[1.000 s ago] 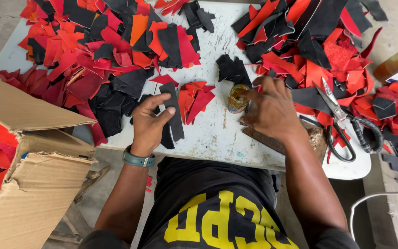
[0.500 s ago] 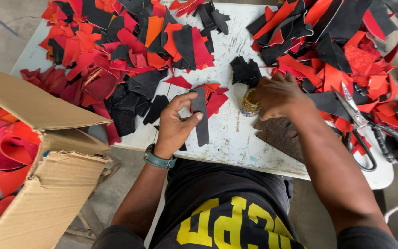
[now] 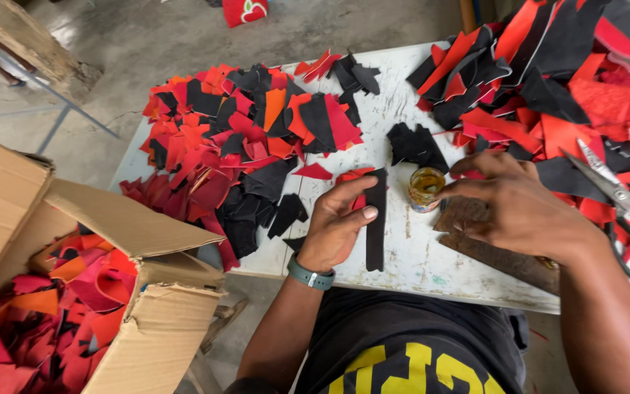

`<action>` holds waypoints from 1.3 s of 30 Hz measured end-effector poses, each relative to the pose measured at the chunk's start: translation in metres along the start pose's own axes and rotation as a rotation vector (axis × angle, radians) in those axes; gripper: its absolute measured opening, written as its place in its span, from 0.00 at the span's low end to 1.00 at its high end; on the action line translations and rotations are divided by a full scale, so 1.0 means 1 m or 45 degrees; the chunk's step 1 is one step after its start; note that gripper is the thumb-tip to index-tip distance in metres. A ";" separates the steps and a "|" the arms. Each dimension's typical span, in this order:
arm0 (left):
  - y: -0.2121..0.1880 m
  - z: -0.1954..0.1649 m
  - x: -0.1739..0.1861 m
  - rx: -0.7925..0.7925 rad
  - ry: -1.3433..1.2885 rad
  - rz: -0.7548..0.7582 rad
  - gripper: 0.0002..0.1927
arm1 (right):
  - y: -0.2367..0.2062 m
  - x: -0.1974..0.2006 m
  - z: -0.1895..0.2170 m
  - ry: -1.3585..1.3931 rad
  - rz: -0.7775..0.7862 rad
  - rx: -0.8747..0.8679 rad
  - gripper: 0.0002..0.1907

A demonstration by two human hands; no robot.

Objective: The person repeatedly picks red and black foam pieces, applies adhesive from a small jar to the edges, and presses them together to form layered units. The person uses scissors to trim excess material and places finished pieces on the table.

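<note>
Fingers (image 3: 350,195) of the left hand (image 3: 338,222) curl loosely around a long black strip (image 3: 375,219) of leather-like material, thumb on its near edge, holding it flat and upright against the white bench (image 3: 417,252); the grip is closed on the strip, not tight. Across from it, the right hand (image 3: 519,211) lies spread with its fingers (image 3: 475,186) apart, the tips reaching toward a small glass jar (image 3: 426,188) of amber liquid, touching or just beside it; nothing is clamped in that hand. Its palm rests over a dark brown board (image 3: 490,244) lying on the bench.

By the look of it, the step in hand is readying the strip for a coat from the jar. A next move would seem to call for the right hand to take up the liquid while the left keeps the strip steady.

Further out, large scissors (image 3: 614,197) lie just right of the right hand. Heaps of red, orange and black offcuts (image 3: 249,138) cover the far bench on both sides. At the left, an open cardboard box (image 3: 74,292) holds more red scraps.
</note>
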State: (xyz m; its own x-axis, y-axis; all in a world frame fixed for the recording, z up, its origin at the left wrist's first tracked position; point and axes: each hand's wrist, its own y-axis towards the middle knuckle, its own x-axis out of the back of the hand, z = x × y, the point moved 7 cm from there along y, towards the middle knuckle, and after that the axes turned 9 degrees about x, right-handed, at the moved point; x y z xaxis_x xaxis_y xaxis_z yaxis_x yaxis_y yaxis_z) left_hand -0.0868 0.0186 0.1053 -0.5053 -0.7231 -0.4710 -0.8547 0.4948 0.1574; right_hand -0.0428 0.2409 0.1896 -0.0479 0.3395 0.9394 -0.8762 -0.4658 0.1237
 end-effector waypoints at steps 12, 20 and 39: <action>0.000 0.014 -0.046 0.223 -0.483 0.434 0.28 | -0.037 0.003 0.040 0.778 -0.631 0.414 0.38; -0.001 0.019 -0.044 0.251 -0.529 0.464 0.29 | -0.041 0.007 0.049 0.445 -0.747 0.441 0.42; 0.002 0.022 -0.044 0.255 -0.499 0.414 0.29 | -0.047 0.006 0.065 0.047 -0.841 0.349 0.37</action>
State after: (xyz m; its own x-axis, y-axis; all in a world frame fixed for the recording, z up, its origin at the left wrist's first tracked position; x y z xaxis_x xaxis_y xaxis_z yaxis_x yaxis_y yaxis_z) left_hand -0.0636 0.0620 0.1069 -0.6245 -0.3029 -0.7199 -0.6031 0.7726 0.1982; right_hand 0.0296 0.2116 0.2104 0.4308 0.6465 0.6296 -0.5760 -0.3401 0.7433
